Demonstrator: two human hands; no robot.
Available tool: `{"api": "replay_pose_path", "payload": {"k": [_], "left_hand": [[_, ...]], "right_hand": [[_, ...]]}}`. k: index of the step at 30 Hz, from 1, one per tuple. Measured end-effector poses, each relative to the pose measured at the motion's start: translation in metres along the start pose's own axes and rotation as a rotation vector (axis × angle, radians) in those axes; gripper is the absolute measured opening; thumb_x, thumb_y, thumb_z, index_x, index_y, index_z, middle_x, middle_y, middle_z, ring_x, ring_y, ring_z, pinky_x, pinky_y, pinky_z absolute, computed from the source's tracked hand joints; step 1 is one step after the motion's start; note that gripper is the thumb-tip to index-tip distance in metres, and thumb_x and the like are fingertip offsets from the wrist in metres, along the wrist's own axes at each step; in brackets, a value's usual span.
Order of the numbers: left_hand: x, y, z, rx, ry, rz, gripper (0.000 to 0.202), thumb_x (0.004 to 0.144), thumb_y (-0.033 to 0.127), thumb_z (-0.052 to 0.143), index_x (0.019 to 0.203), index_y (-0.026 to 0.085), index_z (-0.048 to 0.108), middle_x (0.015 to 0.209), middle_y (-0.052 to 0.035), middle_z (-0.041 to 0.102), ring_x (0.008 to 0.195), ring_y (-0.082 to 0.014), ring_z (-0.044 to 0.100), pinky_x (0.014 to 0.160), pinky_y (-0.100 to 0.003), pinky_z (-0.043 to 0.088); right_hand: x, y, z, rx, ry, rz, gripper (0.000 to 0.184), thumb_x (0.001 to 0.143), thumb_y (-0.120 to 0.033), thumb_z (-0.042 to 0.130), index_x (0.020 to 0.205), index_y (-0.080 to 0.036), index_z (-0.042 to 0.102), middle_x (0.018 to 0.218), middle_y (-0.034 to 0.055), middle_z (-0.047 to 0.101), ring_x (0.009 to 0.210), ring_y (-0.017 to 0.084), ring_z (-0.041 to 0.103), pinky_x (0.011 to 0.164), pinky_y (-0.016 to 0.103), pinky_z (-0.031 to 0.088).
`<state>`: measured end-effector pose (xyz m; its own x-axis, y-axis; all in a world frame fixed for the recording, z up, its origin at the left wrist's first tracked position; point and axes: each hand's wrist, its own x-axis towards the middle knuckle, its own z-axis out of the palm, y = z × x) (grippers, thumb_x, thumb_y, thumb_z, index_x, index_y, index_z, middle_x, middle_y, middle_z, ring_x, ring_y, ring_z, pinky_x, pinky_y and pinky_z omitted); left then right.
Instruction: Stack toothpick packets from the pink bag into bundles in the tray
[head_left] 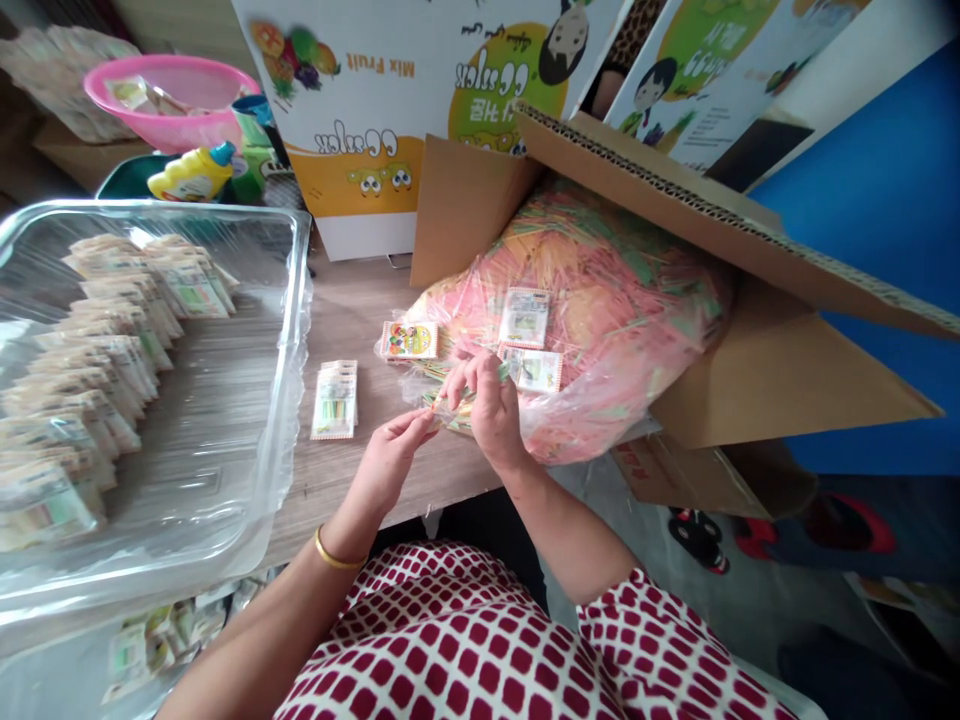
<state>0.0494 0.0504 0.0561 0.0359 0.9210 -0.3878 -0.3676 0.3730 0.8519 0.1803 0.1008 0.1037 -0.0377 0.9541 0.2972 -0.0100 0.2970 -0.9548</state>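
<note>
A big clear plastic bag (592,300) full of thin pink, orange and green sticks bulges from an open cardboard box. At its near edge, my left hand (396,455) pinches something small between thumb and fingertips; what it is stays unclear. Close beside it, my right hand (491,405) is closed, fingers bent, with the ends of a few thin sticks (505,371) showing at its fingertips. Two printed sachets, one upper (524,317) and one lower (534,369), lie on the bag, and another sachet (409,340) rests at its left edge. A small stack of filled sachets (334,400) lies on the table.
A clear plastic tray (247,420) at left holds overlapping rows of filled sachets (112,350). Behind it are a pink basin (172,100) and a yellow bottle (191,173). Printed cartons (360,90) stand at the back. Box flaps (787,370) jut out right.
</note>
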Motion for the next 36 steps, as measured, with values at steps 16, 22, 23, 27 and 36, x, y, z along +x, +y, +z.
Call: {"api": "replay_pose_path", "payload": {"k": [16, 22, 23, 27, 36], "left_hand": [[-0.003, 0.000, 0.000, -0.041, -0.069, -0.015, 0.028, 0.084, 0.045, 0.077, 0.095, 0.020, 0.083, 0.109, -0.0062, 0.080, 0.107, -0.0213, 0.069, 0.107, -0.039, 0.051], [-0.003, -0.002, -0.001, -0.022, -0.056, 0.015, 0.026, 0.084, 0.044, 0.077, 0.097, 0.022, 0.083, 0.108, -0.0061, 0.081, 0.111, -0.0233, 0.069, 0.109, -0.039, 0.050], [-0.002, -0.001, -0.001, -0.022, -0.058, 0.013, 0.027, 0.084, 0.044, 0.076, 0.098, 0.022, 0.083, 0.110, -0.0065, 0.080, 0.112, -0.0237, 0.069, 0.108, -0.039, 0.050], [-0.001, 0.001, -0.001, -0.047, -0.076, -0.002, 0.028, 0.085, 0.044, 0.075, 0.098, 0.021, 0.083, 0.114, -0.0075, 0.080, 0.114, -0.0248, 0.069, 0.109, -0.041, 0.050], [0.002, 0.008, 0.003, -0.083, -0.071, -0.003, 0.031, 0.084, 0.044, 0.075, 0.100, 0.019, 0.082, 0.118, -0.0096, 0.078, 0.122, -0.0277, 0.065, 0.111, -0.043, 0.048]], "right_hand": [[-0.005, 0.004, -0.008, 0.016, -0.154, 0.061, 0.046, 0.108, -0.058, 0.028, 0.078, -0.027, 0.043, 0.084, 0.0013, 0.078, 0.103, 0.020, 0.073, 0.105, 0.042, 0.049], [0.001, 0.007, -0.010, -0.023, -0.260, 0.144, 0.046, 0.107, -0.057, 0.036, 0.086, -0.025, 0.061, 0.098, 0.0037, 0.079, 0.103, 0.019, 0.072, 0.104, 0.038, 0.050], [0.002, 0.007, -0.011, -0.038, -0.275, 0.155, 0.046, 0.106, -0.057, 0.038, 0.087, -0.025, 0.064, 0.100, 0.0039, 0.079, 0.103, 0.019, 0.072, 0.105, 0.038, 0.049], [0.005, 0.005, -0.015, -0.007, -0.309, 0.212, 0.048, 0.104, -0.061, 0.042, 0.089, -0.023, 0.068, 0.099, 0.0042, 0.079, 0.102, 0.020, 0.073, 0.101, 0.037, 0.052], [0.013, 0.010, -0.022, 0.084, -0.392, 0.281, 0.056, 0.104, -0.065, 0.038, 0.115, -0.024, 0.075, 0.112, 0.0061, 0.078, 0.108, 0.022, 0.073, 0.102, 0.040, 0.054]]}}
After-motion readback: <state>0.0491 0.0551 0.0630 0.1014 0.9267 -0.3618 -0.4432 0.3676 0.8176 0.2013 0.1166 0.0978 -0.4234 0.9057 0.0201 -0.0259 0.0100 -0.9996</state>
